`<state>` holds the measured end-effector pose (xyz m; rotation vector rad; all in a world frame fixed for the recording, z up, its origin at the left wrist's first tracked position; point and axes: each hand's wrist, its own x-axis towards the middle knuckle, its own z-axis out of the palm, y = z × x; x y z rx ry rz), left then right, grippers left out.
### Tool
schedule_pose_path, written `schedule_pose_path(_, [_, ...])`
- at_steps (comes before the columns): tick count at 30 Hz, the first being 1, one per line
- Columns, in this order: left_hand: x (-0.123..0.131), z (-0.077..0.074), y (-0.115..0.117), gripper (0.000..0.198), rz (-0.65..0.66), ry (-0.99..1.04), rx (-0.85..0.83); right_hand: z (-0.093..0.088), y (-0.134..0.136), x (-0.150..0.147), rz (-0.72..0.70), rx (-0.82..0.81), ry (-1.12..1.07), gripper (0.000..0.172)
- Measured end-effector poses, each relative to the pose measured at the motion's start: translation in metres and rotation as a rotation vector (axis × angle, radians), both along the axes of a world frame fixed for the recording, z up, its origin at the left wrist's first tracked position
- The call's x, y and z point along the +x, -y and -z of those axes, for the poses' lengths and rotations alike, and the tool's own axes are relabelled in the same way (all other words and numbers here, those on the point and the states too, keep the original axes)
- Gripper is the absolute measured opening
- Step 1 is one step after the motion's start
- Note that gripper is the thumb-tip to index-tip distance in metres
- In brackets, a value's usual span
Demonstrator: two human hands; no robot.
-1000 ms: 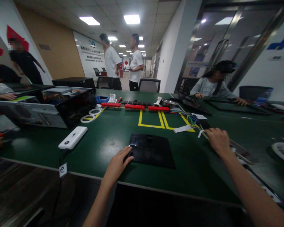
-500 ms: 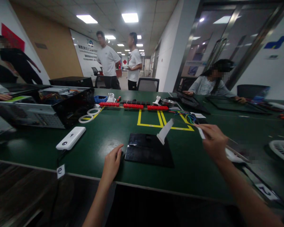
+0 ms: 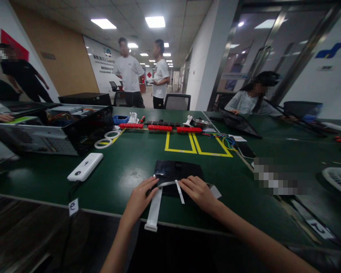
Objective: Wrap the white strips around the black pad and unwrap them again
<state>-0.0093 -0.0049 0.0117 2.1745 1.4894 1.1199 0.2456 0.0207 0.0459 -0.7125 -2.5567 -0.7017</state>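
Note:
A glossy black panel (image 3: 177, 169) lies on the green table in front of me. Over its near edge, my left hand (image 3: 142, 195) is closed, pinching a white flat ribbon cable (image 3: 154, 208) whose connector end hangs toward the table's front edge. Between my two hands a pale strip of this cable runs across the panel. My right hand (image 3: 197, 191) is also closed, its fingertips on a narrow white strip (image 3: 180, 192) that points down toward me. Another pale flat piece (image 3: 215, 192) shows from under the right hand; its link to the cable is hidden.
Left stand a white power bank (image 3: 85, 167) and an open computer case (image 3: 45, 132). White rings (image 3: 103, 142), red power strips (image 3: 159, 127) and yellow tape outlines (image 3: 213, 154) lie farther back. Coloured wires (image 3: 227, 142) and a phone (image 3: 246, 150) are at right. Several people are around.
My right hand has come left from the table's right side with the white strip, to the panel. The ribbon piece standing over the panel now lies low, gripped by my left hand.

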Motion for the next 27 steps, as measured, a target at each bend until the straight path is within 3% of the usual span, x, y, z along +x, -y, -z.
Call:
schedule_pose_path(6, [-0.001,0.007,-0.004,0.027,-0.028,-0.046,0.038,0.003,-0.003,-0.010,-0.029,0.114,0.097,0.028])
schedule_pose_path(14, [0.001,0.011,-0.007,0.031,0.075,-0.125,0.012,0.007,-0.002,-0.013,-0.035,0.106,0.157,0.026])
schedule_pose_path(27, [0.003,0.016,-0.008,0.031,0.075,-0.182,-0.007,0.013,-0.001,-0.010,-0.022,0.048,0.231,0.029])
